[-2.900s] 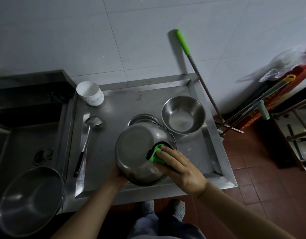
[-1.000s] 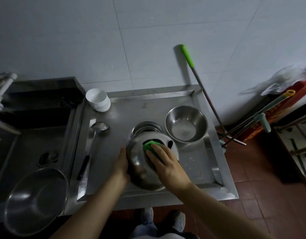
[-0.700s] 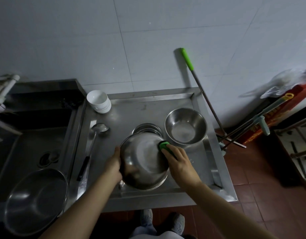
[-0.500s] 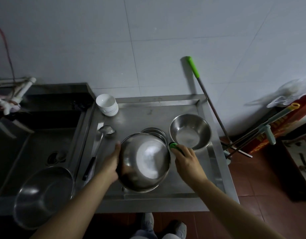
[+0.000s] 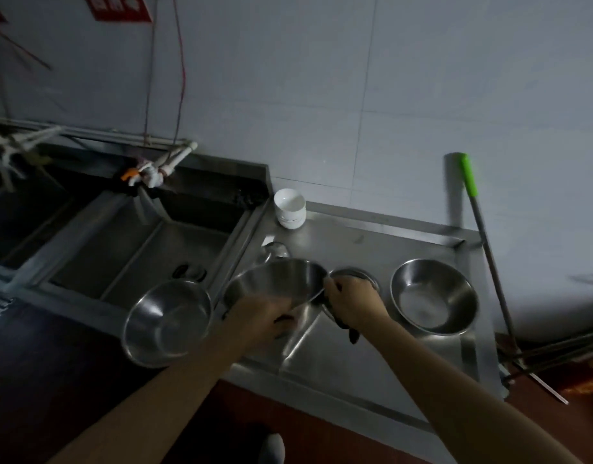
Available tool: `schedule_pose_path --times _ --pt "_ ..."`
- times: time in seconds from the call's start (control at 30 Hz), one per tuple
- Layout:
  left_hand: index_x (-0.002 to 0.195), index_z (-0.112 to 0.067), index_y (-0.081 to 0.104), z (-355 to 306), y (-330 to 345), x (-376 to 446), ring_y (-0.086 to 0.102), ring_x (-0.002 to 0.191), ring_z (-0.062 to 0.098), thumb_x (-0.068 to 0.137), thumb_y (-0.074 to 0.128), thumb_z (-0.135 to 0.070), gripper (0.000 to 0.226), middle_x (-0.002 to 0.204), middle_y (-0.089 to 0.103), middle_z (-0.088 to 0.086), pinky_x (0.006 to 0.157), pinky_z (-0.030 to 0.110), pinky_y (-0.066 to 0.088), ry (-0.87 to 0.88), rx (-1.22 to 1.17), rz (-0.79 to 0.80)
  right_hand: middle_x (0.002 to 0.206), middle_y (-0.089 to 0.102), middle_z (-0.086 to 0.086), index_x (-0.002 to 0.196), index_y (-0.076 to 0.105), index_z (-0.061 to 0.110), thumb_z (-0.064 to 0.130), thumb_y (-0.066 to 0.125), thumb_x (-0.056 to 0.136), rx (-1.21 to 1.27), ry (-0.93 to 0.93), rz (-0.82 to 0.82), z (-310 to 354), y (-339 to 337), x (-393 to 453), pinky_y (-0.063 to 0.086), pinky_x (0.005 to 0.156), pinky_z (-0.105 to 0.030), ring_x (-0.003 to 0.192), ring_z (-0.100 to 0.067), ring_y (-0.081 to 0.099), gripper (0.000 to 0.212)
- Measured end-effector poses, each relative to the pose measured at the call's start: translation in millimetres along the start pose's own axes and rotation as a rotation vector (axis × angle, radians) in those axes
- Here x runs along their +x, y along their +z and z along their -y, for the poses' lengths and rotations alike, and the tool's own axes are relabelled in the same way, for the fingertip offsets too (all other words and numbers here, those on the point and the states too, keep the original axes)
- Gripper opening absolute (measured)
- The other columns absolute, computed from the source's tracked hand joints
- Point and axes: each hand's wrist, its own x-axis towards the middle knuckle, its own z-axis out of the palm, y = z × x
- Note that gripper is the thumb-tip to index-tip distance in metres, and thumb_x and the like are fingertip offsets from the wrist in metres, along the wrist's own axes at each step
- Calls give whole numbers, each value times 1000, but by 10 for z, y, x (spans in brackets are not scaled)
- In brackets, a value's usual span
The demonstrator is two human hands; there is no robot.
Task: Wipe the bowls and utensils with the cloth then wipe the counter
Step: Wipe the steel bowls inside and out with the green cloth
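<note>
Steel bowl [image 5: 278, 283]: left hand [image 5: 261, 318] gripped its underside, right hand [image 5: 350, 301] pinched rim with cloth [image 5: 347, 331]; fingers could slip.

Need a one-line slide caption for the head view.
Both hands, left hand and right hand, hold a steel bowl above the counter, beside the sink.

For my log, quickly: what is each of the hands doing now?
Left hand: grips the steel bowl at its near rim.
Right hand: holds the bowl's right rim and a dark cloth.
</note>
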Motion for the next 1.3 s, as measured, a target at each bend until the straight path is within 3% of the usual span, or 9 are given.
schedule_pose_path --times 0.07,0.13,0.3,0.4,0.57,0.8,1.0,1.2,1.3 --pt "92 -25 70 147 19 -209 67 84 13 90 58 -48 25 87 70 -9 79 33 54 122 135 -137 89 70 -12 97 69 10 52 31 106 50 59 39 187 85 75 54 78 -37 78 -26 67 57" --pt "84 -26 69 291 49 -415 68 85 14 90 55 -47 25 84 70 -10 88 38 52 188 301 -249 88 70 -11 92 69 9 58 36 103 81 111 53 340 228 163 50 78 -35 79 -22 65 60" --pt "82 -26 68 746 131 -906 61 85 19 82 78 -38 16 87 66 -7 93 42 44 204 386 -454 93 72 -12 97 72 6 35 61 92 46 130 123 731 730 354 57 83 -37 86 -25 68 31" --pt "106 -28 68 1057 59 -1218 59 113 23 81 71 -48 32 115 66 -3 110 52 36 81 382 -317 82 70 -11 86 72 5 29 63 88 55 137 83 1044 1103 363 54 71 -31 72 -22 65 25" --pt "153 -40 31 1575 -141 -1789 5 155 28 91 37 -77 73 166 17 1 118 62 7 -168 346 -35 64 61 -2 73 66 11 21 59 91 -8 150 112 1464 1729 400 42 49 -22 56 -11 56 22" --pt "155 -47 18 2247 -82 -2274 -13 152 42 83 24 -91 84 169 2 8 117 70 10 -346 291 79 62 57 -2 66 62 12 23 58 90 -64 193 148 1845 2366 563 39 49 -21 54 -13 54 27" --pt "155 -50 7 2576 122 -2367 -22 150 41 84 15 -90 82 166 -17 9 118 67 0 -489 172 95 78 71 -8 80 72 6 34 58 95 -96 210 178 1939 2692 788 60 70 -32 72 -19 69 35" --pt "156 -40 22 2837 462 -2328 20 147 50 93 13 -80 76 165 6 24 114 63 26 -676 96 140 77 70 -7 79 70 11 35 63 95 -146 256 160 1832 2897 991 59 72 -33 73 -19 69 29" --pt "157 -42 4 2897 600 -2306 -1 152 45 92 12 -79 75 165 -11 22 120 59 12 -647 76 168 76 67 -1 79 65 17 36 64 96 -254 254 154 1772 2946 1071 59 70 -34 69 -15 65 25"
